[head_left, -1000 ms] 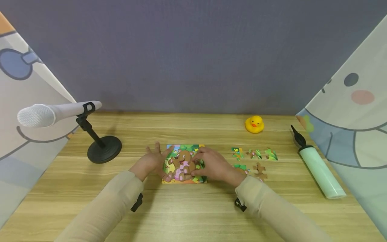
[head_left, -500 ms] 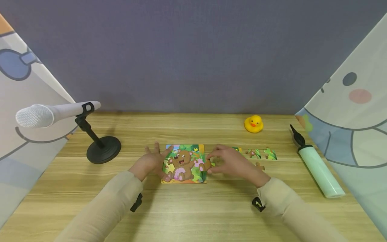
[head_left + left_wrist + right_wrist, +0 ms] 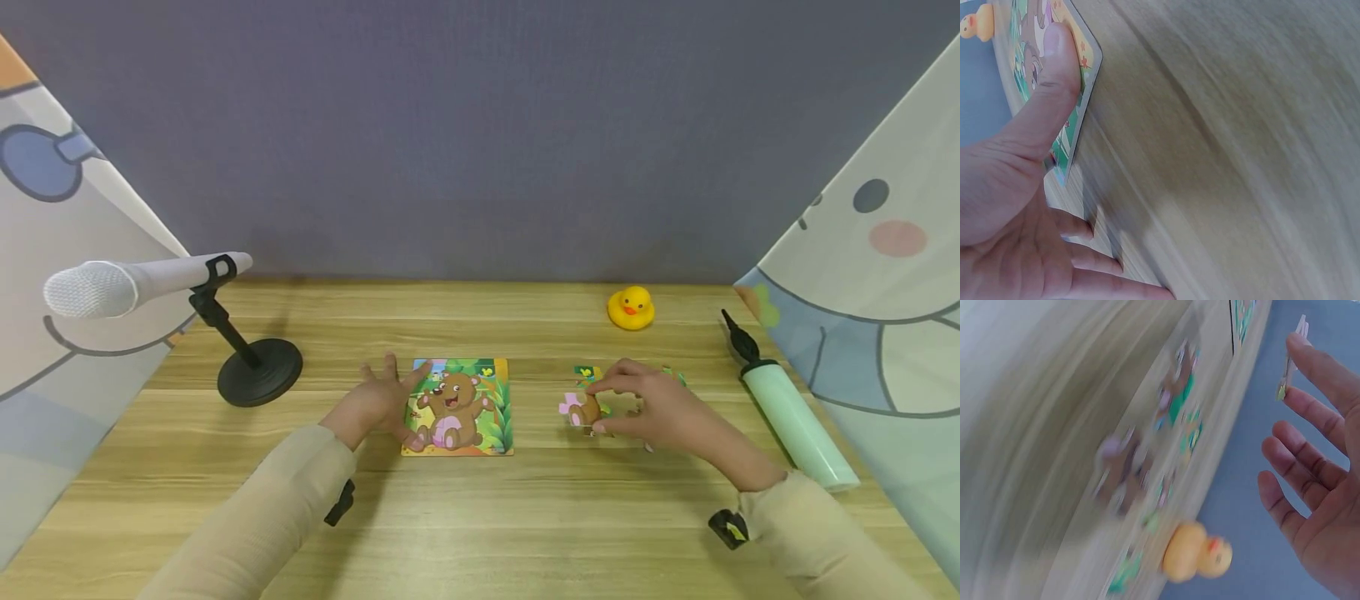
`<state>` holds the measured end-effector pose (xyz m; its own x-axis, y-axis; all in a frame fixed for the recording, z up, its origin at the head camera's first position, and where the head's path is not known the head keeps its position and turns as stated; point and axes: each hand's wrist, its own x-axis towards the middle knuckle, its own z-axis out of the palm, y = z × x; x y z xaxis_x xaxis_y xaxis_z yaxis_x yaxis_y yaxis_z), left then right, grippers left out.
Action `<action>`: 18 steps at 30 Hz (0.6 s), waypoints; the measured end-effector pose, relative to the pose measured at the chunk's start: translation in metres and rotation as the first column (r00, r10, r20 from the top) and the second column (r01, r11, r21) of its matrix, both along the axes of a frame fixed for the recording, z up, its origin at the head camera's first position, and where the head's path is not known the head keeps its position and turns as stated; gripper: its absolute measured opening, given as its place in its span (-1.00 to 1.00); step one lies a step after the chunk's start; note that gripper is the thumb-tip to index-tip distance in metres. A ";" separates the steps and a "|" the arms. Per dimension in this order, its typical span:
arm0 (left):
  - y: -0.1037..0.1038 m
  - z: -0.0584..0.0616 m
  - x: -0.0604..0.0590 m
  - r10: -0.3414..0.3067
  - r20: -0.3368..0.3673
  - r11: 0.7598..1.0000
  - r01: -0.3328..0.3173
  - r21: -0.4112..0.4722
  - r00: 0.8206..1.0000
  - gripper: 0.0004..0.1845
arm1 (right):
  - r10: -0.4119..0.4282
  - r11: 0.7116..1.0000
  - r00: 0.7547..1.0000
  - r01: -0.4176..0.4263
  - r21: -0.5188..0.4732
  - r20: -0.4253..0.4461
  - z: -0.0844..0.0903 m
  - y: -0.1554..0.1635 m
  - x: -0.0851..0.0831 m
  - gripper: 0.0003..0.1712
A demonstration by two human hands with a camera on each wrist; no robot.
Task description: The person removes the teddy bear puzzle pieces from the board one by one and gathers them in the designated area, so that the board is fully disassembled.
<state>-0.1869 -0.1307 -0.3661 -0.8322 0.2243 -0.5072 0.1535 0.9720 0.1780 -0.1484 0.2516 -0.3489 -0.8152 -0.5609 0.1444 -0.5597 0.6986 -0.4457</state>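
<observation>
A jigsaw puzzle with a bear picture (image 3: 459, 407) lies flat on the wooden table. My left hand (image 3: 372, 406) spreads its fingers at the puzzle's left edge. In the left wrist view the thumb (image 3: 1060, 65) rests on the picture, while the other fingertips reach down to the table. Right of the puzzle, my right hand (image 3: 656, 406) pinches a brown and pink puzzle piece (image 3: 581, 411) between thumb and fingers. The right wrist view shows this piece nearly edge-on. Loose puzzle pieces (image 3: 587, 374) lie around and below this hand, which partly hides them.
A yellow rubber duck (image 3: 631, 308) sits at the back right. A pale green hand pump (image 3: 798, 425) with a black nozzle lies along the right side. To the left stands a white microphone (image 3: 153, 279) on a black stand (image 3: 260, 371). A grey partition (image 3: 480, 142) closes off the back.
My right hand has lifted the brown and pink puzzle piece off the puzzle and carried it right, over the loose pieces. My left hand has stayed in place.
</observation>
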 end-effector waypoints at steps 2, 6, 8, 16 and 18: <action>0.000 0.000 0.000 -0.002 0.001 1.000 0.002 -0.003 1.000 0.40 | -0.019 1.000 1.000 0.019 -0.011 -0.022 0.000 0.015 0.005 -0.52; 0.001 0.001 0.000 -0.003 -0.002 1.000 0.003 0.007 1.000 0.39 | -0.080 0.996 0.995 0.081 0.024 -0.056 -0.002 0.044 0.013 -0.50; 0.001 0.001 0.000 -0.005 -0.005 1.000 0.005 0.014 1.000 0.39 | -0.104 0.993 0.992 0.108 0.056 -0.076 -0.003 0.059 0.015 -0.50; 0.001 0.001 0.001 -0.007 -0.007 0.999 0.007 0.031 1.000 0.39 | -0.159 0.978 0.979 0.173 0.115 -0.125 -0.020 0.106 0.021 -0.51; 0.001 0.001 0.001 -0.006 -0.007 0.999 0.006 0.035 1.000 0.39 | -0.174 0.972 0.978 0.189 0.140 -0.111 -0.023 0.113 0.022 -0.51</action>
<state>-0.1863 -0.1301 -0.3650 -0.8341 0.2468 -0.4934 0.1608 0.9643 0.2104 -0.1263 0.3642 -0.3722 -0.8914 -0.4263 0.1538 -0.4530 0.8469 -0.2786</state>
